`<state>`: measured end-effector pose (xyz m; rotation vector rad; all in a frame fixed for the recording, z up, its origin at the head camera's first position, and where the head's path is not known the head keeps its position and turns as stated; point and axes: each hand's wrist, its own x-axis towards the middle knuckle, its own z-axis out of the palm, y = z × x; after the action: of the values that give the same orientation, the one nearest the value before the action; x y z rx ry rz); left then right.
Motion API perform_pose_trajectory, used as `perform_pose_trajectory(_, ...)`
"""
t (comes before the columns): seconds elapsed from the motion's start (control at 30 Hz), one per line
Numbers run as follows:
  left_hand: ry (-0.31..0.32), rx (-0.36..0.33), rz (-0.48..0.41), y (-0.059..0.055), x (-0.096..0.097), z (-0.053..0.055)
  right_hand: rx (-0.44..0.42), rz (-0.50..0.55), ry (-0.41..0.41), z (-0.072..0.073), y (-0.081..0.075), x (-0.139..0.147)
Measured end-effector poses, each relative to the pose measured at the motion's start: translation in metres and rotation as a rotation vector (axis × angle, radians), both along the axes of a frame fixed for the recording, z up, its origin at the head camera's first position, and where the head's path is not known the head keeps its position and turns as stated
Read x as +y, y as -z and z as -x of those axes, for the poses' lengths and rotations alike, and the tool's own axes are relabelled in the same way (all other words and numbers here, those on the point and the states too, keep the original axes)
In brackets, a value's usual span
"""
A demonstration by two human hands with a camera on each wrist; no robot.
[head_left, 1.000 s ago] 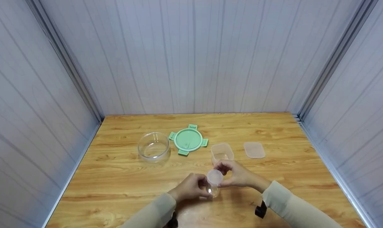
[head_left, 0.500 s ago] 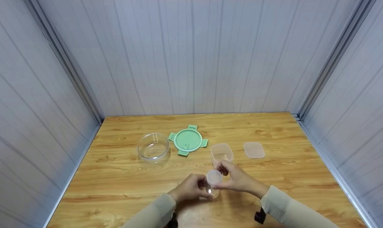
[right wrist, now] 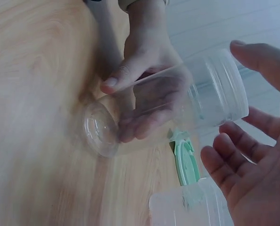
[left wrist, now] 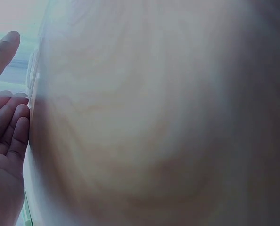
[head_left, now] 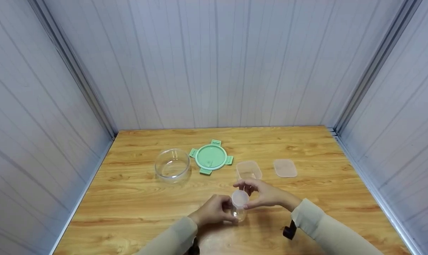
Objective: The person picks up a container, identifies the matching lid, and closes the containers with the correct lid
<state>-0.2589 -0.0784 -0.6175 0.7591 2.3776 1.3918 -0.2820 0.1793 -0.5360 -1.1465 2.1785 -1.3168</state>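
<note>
A clear, upright jar (head_left: 238, 214) with a round whitish lid (head_left: 240, 198) stands near the front middle of the table. My left hand (head_left: 214, 209) grips the jar's body from the left, thumb on the near side and fingers behind, as the right wrist view also shows. My right hand (head_left: 267, 194) is curved about the lid, thumb at its near right edge and fingers round its far side. In the right wrist view the right fingertips (right wrist: 227, 129) lie right at the lid's rim. The left wrist view shows mostly blurred tabletop.
Beyond the hands stands a square translucent container (head_left: 248, 170), close behind the right fingers. Its flat square lid (head_left: 285, 168) lies to the right. A green clip lid (head_left: 210, 157) and a round glass bowl (head_left: 172, 164) are farther left. Pale panels (head_left: 214, 63) wall the table.
My right fingers have spread and shifted left round the far side of the lid, and the thumb has drawn back to the right. The left hand and jar hold their place.
</note>
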Motion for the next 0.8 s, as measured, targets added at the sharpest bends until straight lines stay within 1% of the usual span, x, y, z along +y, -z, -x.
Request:
perform_pose_trajectory(0.07,0.002,-0.007,-0.008,0.001,0.001,0.0,-0.008,0.015,-0.053,0.003,0.001,0.001)
perform_pose_trajectory(0.17,0.007,-0.009,-0.015,0.001,0.001,-0.001,-0.008,0.035,-0.105,0.007,0.003,0.002)
perform_pose_trajectory(0.33,0.013,0.002,-0.014,0.0,-0.001,0.0,0.021,0.044,-0.121,0.009,0.005,0.004)
perform_pose_trajectory(0.5,0.014,-0.008,-0.015,0.0,-0.001,0.0,0.052,0.046,-0.087,0.008,0.005,0.008)
perform_pose_trajectory(0.8,0.003,-0.022,0.0,0.0,-0.001,0.0,0.072,0.039,0.031,-0.002,0.005,0.006)
